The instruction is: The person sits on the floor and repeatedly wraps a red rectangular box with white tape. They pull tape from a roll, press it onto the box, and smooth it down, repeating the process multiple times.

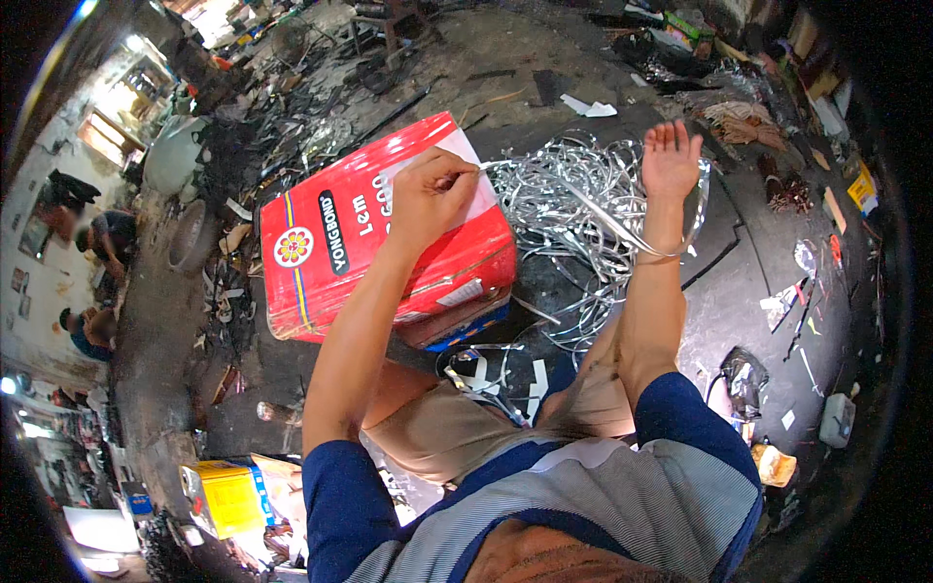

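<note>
My left hand (434, 192) is closed in a pinch above the top of a red carton (408, 262), by a pale patch on it. A shiny silver strip runs from its fingertips toward a big tangled heap of silver strips (573, 199) to the right of the carton. My right hand (671, 163) is raised at the heap's right side, palm showing and fingers stretched out, with nothing in it. One silver strip loops around my right forearm below the wrist. The carton stands tilted before my bent legs, and a blue and red side shows beneath it.
Strip scraps and white pieces (537, 379) lie between my legs. A yellow box (225, 498) stands at the lower left, a black plastic bag (743, 374) at the right. Two people (115, 238) are at the far left. A tyre (190, 238) and debris lie left of the carton.
</note>
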The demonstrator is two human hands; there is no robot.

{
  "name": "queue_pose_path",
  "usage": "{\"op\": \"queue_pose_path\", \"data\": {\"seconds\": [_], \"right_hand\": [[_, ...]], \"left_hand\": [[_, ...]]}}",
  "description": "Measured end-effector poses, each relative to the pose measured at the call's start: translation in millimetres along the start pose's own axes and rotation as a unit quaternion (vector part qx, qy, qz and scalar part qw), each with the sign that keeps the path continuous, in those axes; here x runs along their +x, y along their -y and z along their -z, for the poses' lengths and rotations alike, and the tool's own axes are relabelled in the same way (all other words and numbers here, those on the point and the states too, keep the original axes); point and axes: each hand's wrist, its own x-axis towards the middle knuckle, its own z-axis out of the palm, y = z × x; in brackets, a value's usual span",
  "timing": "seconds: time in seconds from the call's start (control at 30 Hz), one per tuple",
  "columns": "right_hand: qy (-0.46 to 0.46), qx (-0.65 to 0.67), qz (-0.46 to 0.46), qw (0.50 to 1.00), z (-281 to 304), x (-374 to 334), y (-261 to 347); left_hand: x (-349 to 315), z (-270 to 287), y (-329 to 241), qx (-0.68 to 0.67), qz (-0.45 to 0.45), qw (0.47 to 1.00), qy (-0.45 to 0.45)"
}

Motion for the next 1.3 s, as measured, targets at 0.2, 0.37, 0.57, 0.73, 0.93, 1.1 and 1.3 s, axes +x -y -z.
{"op": "queue_pose_path", "data": {"seconds": [0.2, 0.37, 0.57, 0.73, 0.93, 1.1, 1.3], "right_hand": [[0.334, -0.527, -0.185, 0.759, -134, -106, -39], [0.347, -0.596, -0.251, 0.679, -121, -134, -87], [0.301, -0.420, -0.319, 0.795, -165, -203, -21], [0.318, -0.365, -0.365, 0.795, -177, -248, -9], [0.318, -0.375, -0.380, 0.783, -162, -267, -12], [0.308, -0.382, -0.412, 0.768, -159, -274, -20], [0.318, -0.400, -0.415, 0.753, -153, -278, -24]], "left_hand": [[-2, 4, -9, 0.002, -0.021, 0.999, 0.026], [-12, 13, -18, 0.016, -0.015, 0.998, 0.053], [-58, 18, -103, -0.199, 0.270, 0.938, -0.084], [-95, 6, -150, -0.477, 0.258, 0.833, -0.107], [-110, 6, -154, -0.420, 0.245, 0.865, -0.126], [-114, 16, -148, -0.375, 0.259, 0.883, -0.116], [-125, 17, -141, -0.337, 0.252, 0.897, -0.137]]}}
